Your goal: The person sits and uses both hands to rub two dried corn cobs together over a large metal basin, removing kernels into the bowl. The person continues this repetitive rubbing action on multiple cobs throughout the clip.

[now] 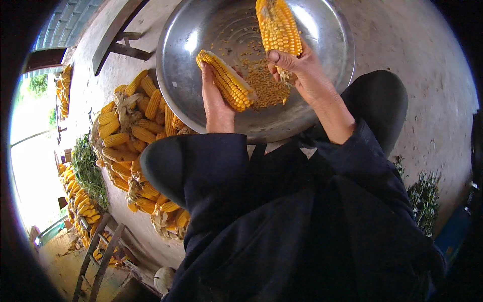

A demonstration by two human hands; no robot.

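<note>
A wide metal basin (pixel 181 87) stands in front of me, between and beyond my knees. Loose yellow corn kernels (pixel 264 85) lie on its bottom, most of them in a heap below my hands. Over the basin's left part, my left hand (pixel 217 100) grips a corn cob (pixel 228 83) that is tilted down to the right, with a pale strip along its upper side. My right hand (pixel 302 71) holds a second, thicker corn cob (pixel 281 32) by its lower end, upright over the basin's right part. The two cobs are apart.
Many corn cobs (pixel 120 139) with some dry husks are piled left of the basin. A wooden bench (pixel 113 37) stands at the upper left. Green plants (pixel 86 170) lie beyond the pile, near hanging corn (pixel 81 204) and a wooden ladder (pixel 107 256). More cut plants (pixel 424 200) lie at the right.
</note>
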